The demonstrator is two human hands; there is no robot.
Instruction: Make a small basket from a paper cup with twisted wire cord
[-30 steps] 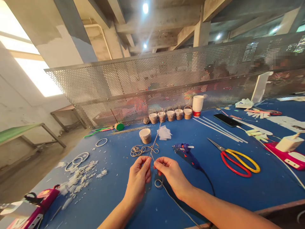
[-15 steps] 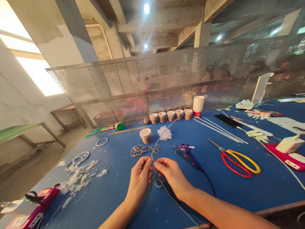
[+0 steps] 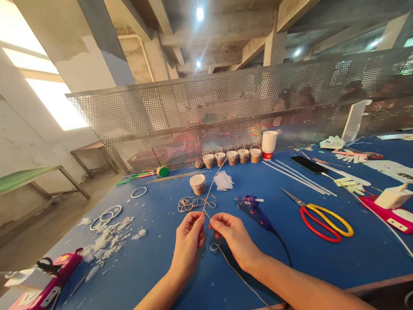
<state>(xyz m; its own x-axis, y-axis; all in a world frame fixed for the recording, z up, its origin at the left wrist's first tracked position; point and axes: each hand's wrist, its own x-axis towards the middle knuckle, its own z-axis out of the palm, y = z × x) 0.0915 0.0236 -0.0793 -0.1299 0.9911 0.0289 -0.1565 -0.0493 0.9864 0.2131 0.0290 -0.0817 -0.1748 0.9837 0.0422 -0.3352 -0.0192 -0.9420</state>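
My left hand (image 3: 189,234) pinches the lower end of a thin, stiff, twisted-looking stem (image 3: 213,184), which slants up and to the right. My right hand (image 3: 234,237) is closed in a pinch on grey-brown cord (image 3: 206,214), which meets the stem just above the fingertips. More of this cord hangs below the right hand in a small loop and trails toward the front edge. Beyond my hands lie a loose coil of cord (image 3: 190,204) and a small white cup with a cord-wrapped outside (image 3: 198,185). Right of them rests a blue glue gun (image 3: 253,209).
Scissors (image 3: 318,219) with red and yellow handles lie to the right, near a phone (image 3: 309,164). Several small wrapped cups (image 3: 232,158) and a stack of paper cups (image 3: 269,144) line the mesh screen (image 3: 180,125). White scraps (image 3: 111,237) and a power strip (image 3: 54,275) are at left.
The stem's upper end has swung left and its slant is steeper. My hands have drawn slightly apart, and a short stretch of cord shows between them.
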